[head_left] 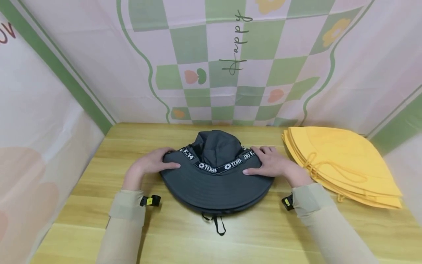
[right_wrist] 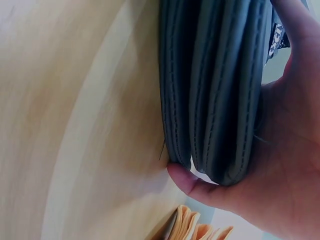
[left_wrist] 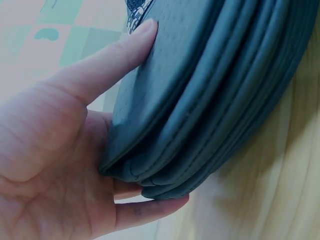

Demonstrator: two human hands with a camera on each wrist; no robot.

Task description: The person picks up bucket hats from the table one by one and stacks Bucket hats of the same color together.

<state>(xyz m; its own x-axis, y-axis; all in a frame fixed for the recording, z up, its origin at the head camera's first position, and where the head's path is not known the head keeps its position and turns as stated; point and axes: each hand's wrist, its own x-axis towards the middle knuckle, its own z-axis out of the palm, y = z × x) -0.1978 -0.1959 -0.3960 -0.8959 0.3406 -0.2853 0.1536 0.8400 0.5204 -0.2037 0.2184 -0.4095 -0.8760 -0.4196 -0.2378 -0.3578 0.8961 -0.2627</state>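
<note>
A stack of dark grey wide-brimmed hats (head_left: 214, 190) lies at the middle of the table, the crown of the top one folded over its brim. Black bands with white lettering run round the crown. My left hand (head_left: 153, 161) grips the stack's left end, thumb on the upper brim and fingers round the edge. On the other end, my right hand (head_left: 271, 163) holds it the same way. Several layered brims (left_wrist: 220, 100) show between thumb and fingers in the left wrist view. The right wrist view shows the stitched brim edges (right_wrist: 215, 100) close over the tabletop.
Yellow hats (head_left: 349, 161) with cords lie stacked on the table's right side. A black cord loop (head_left: 220, 225) hangs out at the front of the grey stack. Behind the wooden table (head_left: 184, 242) stands a patterned cloth backdrop (head_left: 227, 55), with more cloth on both sides.
</note>
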